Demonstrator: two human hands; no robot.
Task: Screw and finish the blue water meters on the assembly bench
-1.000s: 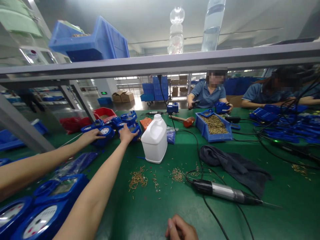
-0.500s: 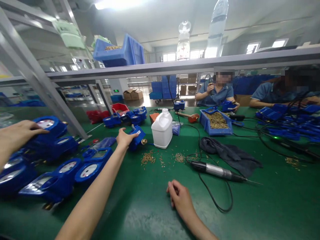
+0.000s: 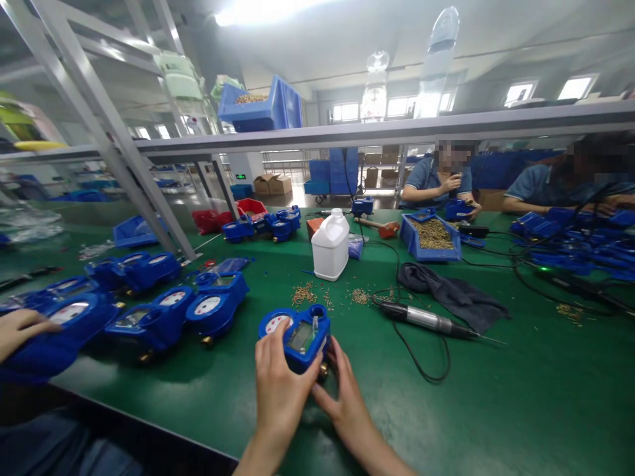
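Observation:
A blue water meter (image 3: pixel 301 336) with a round dial, a small grey display and an open round socket sits in front of me, low over the green bench. My left hand (image 3: pixel 280 370) grips it from the near left, fingers over the casing beside the dial. Against its right side, by the brass fitting (image 3: pixel 324 370), my right hand (image 3: pixel 344 390) closes with thumb and fingers; the fingertips are partly hidden behind the meter. Just beyond lie small piles of screws (image 3: pixel 303 294). To the right rests an electric screwdriver (image 3: pixel 426 320) with its cable.
Several blue meters (image 3: pixel 213 307) stand to the left, where a co-worker's hand (image 3: pixel 22 330) holds another. Farther back are a white jug (image 3: pixel 331 246), a mallet (image 3: pixel 387 229), a blue bin of screws (image 3: pixel 430 254) and a dark cloth (image 3: pixel 454 295). Two people sit opposite, beyond the overhead shelf (image 3: pixel 347 135).
My left hand has brought the meter from beside the white jug toward me and turned it dial up. My right hand has come from the bare bench onto it. The view has swung left.

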